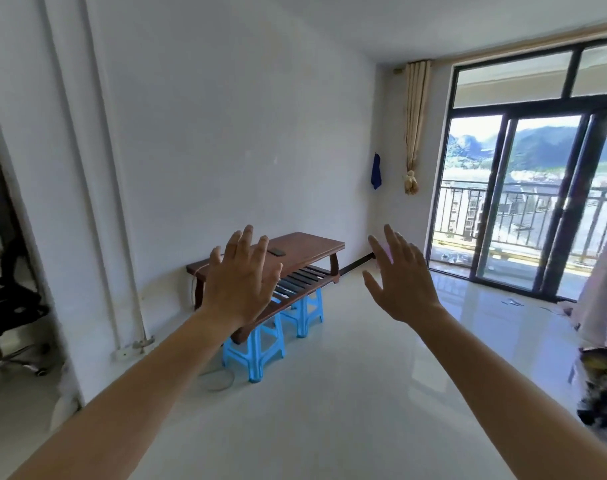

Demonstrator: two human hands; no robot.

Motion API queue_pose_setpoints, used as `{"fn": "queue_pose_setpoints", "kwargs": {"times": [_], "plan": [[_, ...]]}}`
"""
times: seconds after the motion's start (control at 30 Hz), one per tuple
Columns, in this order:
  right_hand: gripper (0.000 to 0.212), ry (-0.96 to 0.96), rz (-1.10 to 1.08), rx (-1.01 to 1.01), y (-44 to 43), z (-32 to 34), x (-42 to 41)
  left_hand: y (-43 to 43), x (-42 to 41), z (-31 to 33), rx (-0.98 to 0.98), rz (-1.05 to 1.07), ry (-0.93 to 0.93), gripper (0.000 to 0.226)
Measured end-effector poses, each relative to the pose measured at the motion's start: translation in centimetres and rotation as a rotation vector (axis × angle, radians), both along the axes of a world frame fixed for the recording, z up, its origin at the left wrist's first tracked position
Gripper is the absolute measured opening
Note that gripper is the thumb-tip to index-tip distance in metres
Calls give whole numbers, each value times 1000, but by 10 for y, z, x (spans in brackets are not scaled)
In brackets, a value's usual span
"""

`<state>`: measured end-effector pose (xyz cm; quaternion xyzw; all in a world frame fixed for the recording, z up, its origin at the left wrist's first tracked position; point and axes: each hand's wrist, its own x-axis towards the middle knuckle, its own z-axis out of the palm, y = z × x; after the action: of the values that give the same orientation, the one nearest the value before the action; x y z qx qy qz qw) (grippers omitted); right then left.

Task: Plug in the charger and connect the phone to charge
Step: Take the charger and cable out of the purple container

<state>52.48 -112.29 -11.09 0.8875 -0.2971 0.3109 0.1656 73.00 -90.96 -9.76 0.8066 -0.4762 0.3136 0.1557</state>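
A dark phone (276, 252) lies flat on the top of a low brown wooden table (315, 245) against the white wall. A white cable (222, 379) loops on the floor beside the table's near end, and a white power strip (130, 348) lies at the foot of the wall further left. I see no charger plug clearly. My left hand (241, 278) and my right hand (399, 275) are raised in front of me, fingers spread, holding nothing, well short of the table.
Two blue plastic stools (260, 348) stand under the table's slatted shelf. A black office chair (7, 299) is at the left. Glass balcony doors (523, 202) fill the right wall, with a person (603, 271) and clutter at the right edge. Pale tiled floor spreads between.
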Motion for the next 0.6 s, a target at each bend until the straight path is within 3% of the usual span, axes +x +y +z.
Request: {"fn": "queue_pose_setpoints", "kwargs": {"times": [0.2,0.37,0.6], "plan": [[69,-18,-52,0,-163,5,53,-194,78,11,38,-101,41,64],[67,-64,-116,17,-322,-28,63,-378,106,-14,128,-194,28,64],[68,-76,-176,99,-556,-56,117,-611,167,-34,198,-184,47,64]]}}
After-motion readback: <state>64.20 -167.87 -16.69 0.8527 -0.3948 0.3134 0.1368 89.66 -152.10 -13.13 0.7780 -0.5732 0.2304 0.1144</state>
